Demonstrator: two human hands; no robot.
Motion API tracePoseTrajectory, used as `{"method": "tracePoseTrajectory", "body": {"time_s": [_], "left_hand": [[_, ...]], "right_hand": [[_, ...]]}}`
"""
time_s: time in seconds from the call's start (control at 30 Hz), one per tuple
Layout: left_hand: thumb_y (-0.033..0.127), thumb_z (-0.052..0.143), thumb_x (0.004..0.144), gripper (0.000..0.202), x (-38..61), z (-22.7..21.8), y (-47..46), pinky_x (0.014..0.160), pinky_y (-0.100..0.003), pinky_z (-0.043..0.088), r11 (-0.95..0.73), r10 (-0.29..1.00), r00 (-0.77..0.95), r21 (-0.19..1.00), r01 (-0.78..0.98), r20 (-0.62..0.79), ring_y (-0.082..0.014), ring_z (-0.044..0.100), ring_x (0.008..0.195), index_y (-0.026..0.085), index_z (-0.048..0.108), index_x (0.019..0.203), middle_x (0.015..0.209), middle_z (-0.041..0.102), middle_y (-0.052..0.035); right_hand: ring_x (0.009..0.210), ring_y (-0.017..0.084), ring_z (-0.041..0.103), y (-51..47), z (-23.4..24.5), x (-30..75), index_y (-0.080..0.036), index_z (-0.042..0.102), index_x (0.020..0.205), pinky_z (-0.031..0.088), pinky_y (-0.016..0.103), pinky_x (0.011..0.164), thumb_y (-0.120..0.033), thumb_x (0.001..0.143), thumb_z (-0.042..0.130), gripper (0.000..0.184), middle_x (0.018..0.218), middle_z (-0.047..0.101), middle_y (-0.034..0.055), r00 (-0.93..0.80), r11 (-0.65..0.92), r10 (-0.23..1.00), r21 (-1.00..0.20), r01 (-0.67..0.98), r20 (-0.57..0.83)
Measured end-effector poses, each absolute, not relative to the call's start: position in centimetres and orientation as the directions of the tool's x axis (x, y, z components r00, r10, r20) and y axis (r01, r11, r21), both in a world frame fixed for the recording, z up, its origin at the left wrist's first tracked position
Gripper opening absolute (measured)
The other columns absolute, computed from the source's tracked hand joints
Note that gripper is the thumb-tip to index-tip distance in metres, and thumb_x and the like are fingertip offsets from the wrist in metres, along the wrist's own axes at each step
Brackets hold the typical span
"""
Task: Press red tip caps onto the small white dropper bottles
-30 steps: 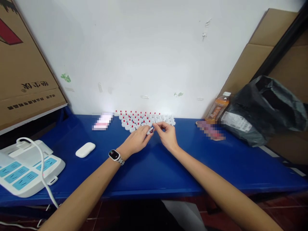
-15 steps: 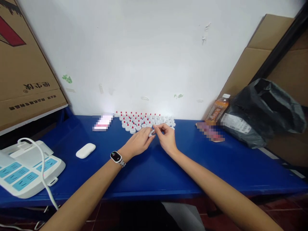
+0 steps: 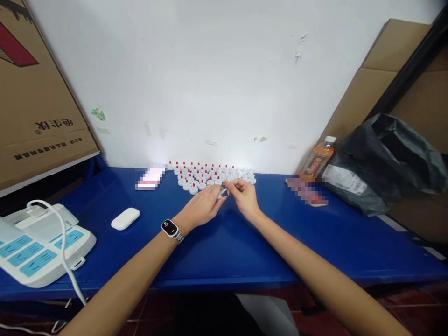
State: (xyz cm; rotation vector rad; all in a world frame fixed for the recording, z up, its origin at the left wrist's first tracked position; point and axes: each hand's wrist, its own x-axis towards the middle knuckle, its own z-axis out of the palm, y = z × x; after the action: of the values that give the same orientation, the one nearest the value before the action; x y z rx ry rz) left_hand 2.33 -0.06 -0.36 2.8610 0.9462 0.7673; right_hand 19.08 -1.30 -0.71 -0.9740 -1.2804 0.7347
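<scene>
A cluster of several small white caps with red tips (image 3: 206, 173) stands at the back of the blue table (image 3: 224, 242), against the wall. My left hand (image 3: 203, 206), with a smartwatch (image 3: 169, 228) on its wrist, pinches one small white piece (image 3: 221, 192) at its fingertips. My right hand (image 3: 245, 196) meets it from the right, fingers pinched on the same piece. Both hands hover just in front of the cluster's near edge.
A white earbud case (image 3: 125, 218) lies left of my hands. A white device with blue panels and a cable (image 3: 38, 242) sits at the far left. A drink bottle (image 3: 317, 159) and a black plastic bag (image 3: 381, 163) stand at the right; cardboard leans on both sides.
Both hands have stayed pinched together on the small piece, shifting only slightly toward me. The camera view moved a little.
</scene>
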Motion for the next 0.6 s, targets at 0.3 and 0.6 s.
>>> {"method": "tracePoseTrajectory", "body": {"time_s": [0.3, 0.6], "left_hand": [[0.037, 0.032, 0.104, 0.023, 2.1, -0.4, 0.0, 0.082, -0.039, 0.049, -0.816, 0.574, 0.69, 0.237, 0.528, 0.44, -0.0241, 0.058, 0.095, 0.02, 0.048, 0.102, 0.1, 0.06, -0.0081], [0.038, 0.031, 0.104, 0.024, 2.0, -0.7, 0.1, 0.078, -0.038, 0.049, -0.795, 0.606, 0.669, 0.295, 0.531, 0.43, -0.0233, 0.06, 0.092, 0.02, 0.047, 0.105, 0.1, 0.06, -0.0082]], "right_hand": [[0.056, 0.013, 0.053, -1.3, -0.3, 19.5, -0.019, 0.062, 0.067, 0.045, 0.029, 0.059, -0.063, 0.07, 0.075, 0.046, 0.058, 0.06, -0.0004, 0.088, 0.421, 0.901, -0.905, 0.065, 0.426], [0.062, 0.016, 0.058, -1.5, -1.3, 18.8, -0.019, 0.068, 0.072, 0.047, 0.03, 0.063, -0.056, 0.077, 0.072, 0.038, 0.068, 0.068, 0.0025, 0.135, 0.417, 0.894, -0.903, 0.098, 0.428]]}}
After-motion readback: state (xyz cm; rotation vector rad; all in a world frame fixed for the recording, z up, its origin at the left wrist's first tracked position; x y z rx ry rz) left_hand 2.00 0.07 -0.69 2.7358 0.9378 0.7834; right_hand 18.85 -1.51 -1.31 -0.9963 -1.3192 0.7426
